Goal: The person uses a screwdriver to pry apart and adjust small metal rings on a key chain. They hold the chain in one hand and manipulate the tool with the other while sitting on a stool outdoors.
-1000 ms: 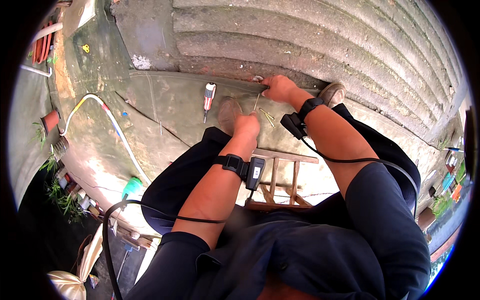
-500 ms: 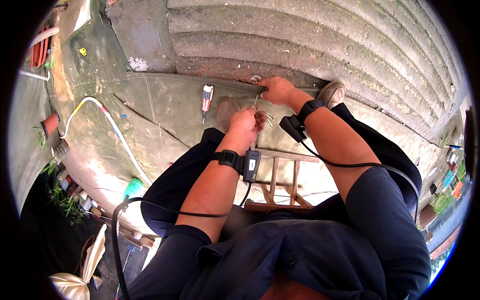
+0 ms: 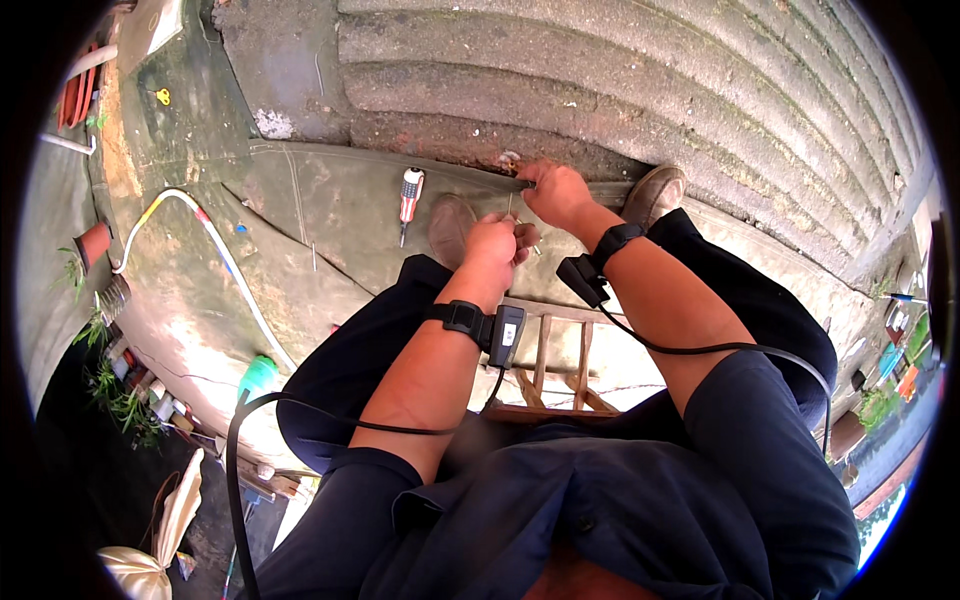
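Note:
My left hand (image 3: 492,243) is closed around several thin, pale metal pins (image 3: 537,249), perhaps screws or nails; their ends poke out by the fingers. One slim pin (image 3: 511,204) stands up from its fingertips. Just ahead and to the right, my right hand (image 3: 557,195) has thumb and fingers pinched together at the edge of the greenish ground sheet (image 3: 340,190). A small dark bit (image 3: 525,184) shows at those fingertips, too small to name. To the left of my left shoe lies a screwdriver (image 3: 410,196) with a red, white and black handle, its shaft toward me.
Ridged concrete (image 3: 600,85) rises beyond the sheet. A wooden stool (image 3: 540,360) stands between my legs. Leftward are a curved white hose (image 3: 235,270), a green plastic piece (image 3: 260,376), yellow scissors (image 3: 163,97) and a reddish pot (image 3: 95,243). Black cables run from both wrist devices.
My right hand's fingers, stretched leftward before, have drawn in to a pinch, with a small dark bit showing at the tips. My left hand stays almost in place, still around the pins.

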`<state>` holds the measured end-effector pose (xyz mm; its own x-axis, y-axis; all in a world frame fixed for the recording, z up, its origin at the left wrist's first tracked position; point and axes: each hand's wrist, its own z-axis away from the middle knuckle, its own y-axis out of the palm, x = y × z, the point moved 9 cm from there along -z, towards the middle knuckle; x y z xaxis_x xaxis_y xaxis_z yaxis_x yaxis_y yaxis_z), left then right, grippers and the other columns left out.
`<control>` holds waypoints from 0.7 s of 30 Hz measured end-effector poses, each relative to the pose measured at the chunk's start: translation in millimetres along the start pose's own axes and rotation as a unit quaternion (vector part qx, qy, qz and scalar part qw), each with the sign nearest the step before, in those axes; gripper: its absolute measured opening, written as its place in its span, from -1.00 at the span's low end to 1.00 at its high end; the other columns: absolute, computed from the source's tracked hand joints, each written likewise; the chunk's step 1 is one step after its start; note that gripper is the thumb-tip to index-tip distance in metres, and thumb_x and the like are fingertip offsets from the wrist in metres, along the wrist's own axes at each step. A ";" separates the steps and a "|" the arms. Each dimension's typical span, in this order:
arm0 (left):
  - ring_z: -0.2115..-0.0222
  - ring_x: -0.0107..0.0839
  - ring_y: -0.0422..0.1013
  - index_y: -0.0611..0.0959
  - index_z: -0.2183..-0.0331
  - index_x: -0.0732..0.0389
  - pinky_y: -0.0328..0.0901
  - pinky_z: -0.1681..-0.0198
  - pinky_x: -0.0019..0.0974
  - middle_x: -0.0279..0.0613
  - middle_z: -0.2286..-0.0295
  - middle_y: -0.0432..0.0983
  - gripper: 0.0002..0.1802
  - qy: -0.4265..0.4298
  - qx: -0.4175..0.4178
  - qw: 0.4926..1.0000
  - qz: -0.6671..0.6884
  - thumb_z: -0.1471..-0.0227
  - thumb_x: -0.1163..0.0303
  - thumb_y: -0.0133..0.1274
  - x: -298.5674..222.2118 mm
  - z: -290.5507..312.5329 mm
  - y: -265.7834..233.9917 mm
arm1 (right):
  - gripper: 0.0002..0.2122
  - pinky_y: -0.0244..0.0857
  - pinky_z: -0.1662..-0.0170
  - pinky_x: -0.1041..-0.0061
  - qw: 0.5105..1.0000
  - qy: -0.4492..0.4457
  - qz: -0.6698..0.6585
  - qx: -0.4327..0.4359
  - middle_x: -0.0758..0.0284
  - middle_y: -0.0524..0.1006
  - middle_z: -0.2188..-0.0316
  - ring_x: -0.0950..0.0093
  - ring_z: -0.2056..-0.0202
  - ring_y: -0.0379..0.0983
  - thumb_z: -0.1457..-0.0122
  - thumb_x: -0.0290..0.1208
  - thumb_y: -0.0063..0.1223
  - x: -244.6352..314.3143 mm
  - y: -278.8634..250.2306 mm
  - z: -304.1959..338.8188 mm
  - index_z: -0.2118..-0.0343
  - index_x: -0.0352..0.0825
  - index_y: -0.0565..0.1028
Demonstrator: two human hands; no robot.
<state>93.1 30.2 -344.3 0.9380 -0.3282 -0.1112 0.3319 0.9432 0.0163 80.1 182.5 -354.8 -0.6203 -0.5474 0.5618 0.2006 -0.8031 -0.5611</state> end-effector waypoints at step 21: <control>0.41 -0.44 0.47 0.47 0.11 0.24 0.27 0.48 -0.39 -0.17 0.30 0.53 -0.80 0.015 -0.034 0.999 0.030 -0.25 0.47 -0.16 -6.5 -13.5 -5.8 | -0.72 0.35 0.02 0.38 0.989 -0.093 -0.060 -0.098 0.32 0.56 0.22 0.30 0.13 0.46 0.04 -0.49 0.03 10.1 -1.3 30.8 0.24 -0.18 0.65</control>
<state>83.8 27.5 -357.0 0.9523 -0.2704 -0.1418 0.2669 0.9627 -0.0436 96.9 170.8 -329.6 -0.4777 -0.4996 0.7226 -0.0278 -0.8136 -0.5808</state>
